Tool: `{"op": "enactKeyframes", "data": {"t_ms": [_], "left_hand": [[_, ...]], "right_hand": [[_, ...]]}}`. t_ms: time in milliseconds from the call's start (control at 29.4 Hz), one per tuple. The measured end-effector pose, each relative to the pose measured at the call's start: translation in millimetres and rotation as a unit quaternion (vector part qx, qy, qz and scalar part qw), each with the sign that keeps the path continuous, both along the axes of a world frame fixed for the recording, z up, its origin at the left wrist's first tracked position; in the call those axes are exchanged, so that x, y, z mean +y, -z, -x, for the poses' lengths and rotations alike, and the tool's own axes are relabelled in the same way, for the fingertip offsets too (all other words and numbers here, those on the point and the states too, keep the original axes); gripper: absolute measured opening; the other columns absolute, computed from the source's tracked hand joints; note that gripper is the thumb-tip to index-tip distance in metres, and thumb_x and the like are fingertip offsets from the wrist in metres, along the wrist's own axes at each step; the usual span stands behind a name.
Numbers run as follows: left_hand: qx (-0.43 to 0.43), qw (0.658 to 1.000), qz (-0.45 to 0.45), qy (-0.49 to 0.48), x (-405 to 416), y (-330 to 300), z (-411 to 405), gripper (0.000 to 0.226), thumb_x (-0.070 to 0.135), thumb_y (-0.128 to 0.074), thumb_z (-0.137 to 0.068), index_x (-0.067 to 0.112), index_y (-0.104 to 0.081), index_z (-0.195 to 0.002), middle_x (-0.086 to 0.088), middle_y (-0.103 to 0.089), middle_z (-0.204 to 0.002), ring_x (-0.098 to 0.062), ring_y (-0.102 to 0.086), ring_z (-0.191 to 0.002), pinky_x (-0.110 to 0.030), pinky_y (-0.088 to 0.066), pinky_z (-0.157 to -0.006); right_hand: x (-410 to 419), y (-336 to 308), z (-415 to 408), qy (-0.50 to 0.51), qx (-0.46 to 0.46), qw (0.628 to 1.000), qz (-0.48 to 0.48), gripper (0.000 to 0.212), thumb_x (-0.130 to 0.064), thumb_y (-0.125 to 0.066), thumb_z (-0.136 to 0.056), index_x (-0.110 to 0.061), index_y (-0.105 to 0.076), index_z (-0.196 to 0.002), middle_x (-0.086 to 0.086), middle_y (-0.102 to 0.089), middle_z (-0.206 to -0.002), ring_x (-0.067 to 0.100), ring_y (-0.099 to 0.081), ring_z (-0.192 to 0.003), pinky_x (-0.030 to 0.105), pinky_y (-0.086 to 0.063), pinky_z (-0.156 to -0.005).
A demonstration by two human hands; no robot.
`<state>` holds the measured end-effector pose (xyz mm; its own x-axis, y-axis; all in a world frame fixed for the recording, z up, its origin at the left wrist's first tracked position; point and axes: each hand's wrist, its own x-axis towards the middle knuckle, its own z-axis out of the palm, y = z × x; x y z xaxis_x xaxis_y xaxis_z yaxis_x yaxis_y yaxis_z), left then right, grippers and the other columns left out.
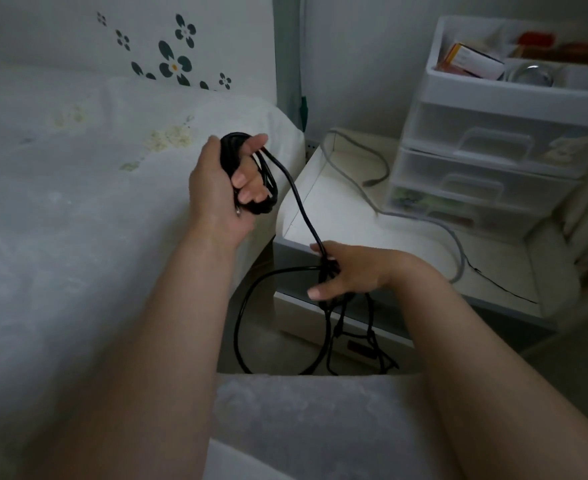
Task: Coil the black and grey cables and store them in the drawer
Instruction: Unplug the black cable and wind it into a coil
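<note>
Mid-coil on black cable (299, 206): left hand (223, 188) grips wound loops above the bed edge, right hand (348, 271) loosely curls round the slack, next loop needs feeding up; grey cable (455, 244) lies untouched on nightstand (341, 209).

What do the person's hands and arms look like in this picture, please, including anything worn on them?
Both arms are bare as far up as the frame shows, with no sleeves in sight. Neither the left hand nor the right hand shows a glove, ring, watch or bracelet. The fingernails are short and look unpainted, though the dim light makes that hard to confirm.
</note>
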<state>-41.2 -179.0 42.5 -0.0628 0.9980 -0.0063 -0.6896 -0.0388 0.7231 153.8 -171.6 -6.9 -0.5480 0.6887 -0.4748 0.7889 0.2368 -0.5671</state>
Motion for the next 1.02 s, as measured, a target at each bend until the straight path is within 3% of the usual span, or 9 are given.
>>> {"op": "enactKeyframes", "data": {"t_ms": [102,170,204,272,409,545,783,919,1022], "left_hand": [[0.108,0.991,-0.014,0.081,-4,-2,-2,0.062,0.04,-0.019,-0.104,0.003,-0.067,-0.093,0.007,-0.028,-0.035,-0.007,-0.021,-0.029,-0.021,-0.02,-0.038],[0.164,0.977,-0.037,0.128,-8,-2,-8,0.062,0.041,-0.019,-0.103,0.003,-0.068,-0.094,0.007,-0.028,-0.034,-0.007,-0.021,-0.028,-0.022,-0.019,-0.036],[0.193,0.969,-0.046,0.145,-10,-2,-12,0.063,0.041,-0.019,-0.103,0.004,-0.069,-0.094,0.007,-0.029,-0.034,-0.008,-0.021,-0.028,-0.023,-0.017,-0.036],[0.248,0.951,-0.059,0.172,-13,-2,-14,0.064,0.042,-0.02,-0.103,0.006,-0.072,-0.093,0.005,-0.029,-0.035,-0.009,-0.021,-0.029,-0.026,-0.015,-0.038],[0.28,0.93,-0.067,0.227,-19,-4,-17,0.065,0.042,-0.02,-0.103,0.009,-0.075,-0.092,0.005,-0.029,-0.035,-0.009,-0.022,-0.029,-0.022,-0.02,-0.035],[0.195,0.949,-0.105,0.226,-23,-6,-28,0.064,0.039,-0.018,-0.103,0.007,-0.073,-0.095,0.006,-0.029,-0.034,-0.008,-0.022,-0.028,-0.026,-0.015,-0.037],[0.047,0.993,-0.066,0.084,-19,0,-34,0.062,0.036,-0.014,-0.103,-0.001,-0.063,-0.103,0.007,-0.03,-0.035,-0.007,-0.024,-0.028,-0.021,-0.024,-0.038],[-0.016,0.999,-0.034,-0.019,-15,0,-31,0.061,0.039,-0.016,-0.103,0.001,-0.065,-0.102,0.006,-0.03,-0.038,-0.009,-0.023,-0.032,-0.02,-0.027,-0.039],[0.012,0.995,-0.027,-0.092,-11,5,-36,0.061,0.04,-0.016,-0.104,0.002,-0.063,-0.106,0.005,-0.033,-0.041,-0.009,-0.026,-0.034,-0.021,-0.027,-0.042]], "right_hand": [[0,-2,9,0.132,0.27,0.953,-0.044,0.066,-0.047,-0.058,-0.087,-0.02,-0.035,-0.143,-0.003,-0.047,-0.143,0.008,-0.043,-0.13,0.025,-0.03,-0.107],[2,-1,20,0.205,0.402,0.89,-0.058,0.034,-0.041,-0.049,-0.095,-0.019,-0.055,-0.121,-0.005,-0.067,-0.105,0.008,-0.063,-0.102,0.033,-0.043,-0.1],[4,0,23,0.229,0.437,0.866,-0.084,0.022,-0.036,-0.046,-0.098,-0.02,-0.059,-0.105,-0.004,-0.064,-0.082,0.01,-0.064,-0.082,0.036,-0.049,-0.09],[5,-1,24,0.281,0.478,0.818,-0.153,0.026,-0.028,-0.042,-0.1,-0.019,-0.056,-0.081,-0.001,-0.046,-0.062,0.011,-0.048,-0.058,0.033,-0.048,-0.066],[12,-4,15,0.345,0.51,0.753,-0.232,0.033,-0.036,-0.04,-0.099,-0.022,-0.052,-0.071,-0.004,-0.04,-0.059,0.01,-0.038,-0.057,0.029,-0.035,-0.059],[4,2,29,0.307,0.483,0.791,-0.215,0.04,-0.035,-0.034,-0.101,-0.004,-0.054,-0.087,-0.001,-0.04,-0.058,0.012,-0.038,-0.053,0.026,-0.033,-0.051],[-21,8,47,0.246,0.428,0.865,-0.083,0.03,-0.029,-0.029,-0.103,-0.015,-0.049,-0.088,-0.001,-0.044,-0.056,0.009,-0.042,-0.045,0.027,-0.043,-0.049],[-27,9,47,0.194,0.333,0.921,-0.053,0.013,-0.021,-0.045,-0.099,-0.014,-0.053,-0.105,0.0,-0.048,-0.058,0.006,-0.05,-0.044,0.027,-0.053,-0.053],[-28,10,47,0.187,0.306,0.933,-0.008,0.028,-0.018,-0.057,-0.093,-0.016,-0.049,-0.12,0.002,-0.055,-0.069,0.01,-0.059,-0.054,0.015,-0.047,-0.05]]}}
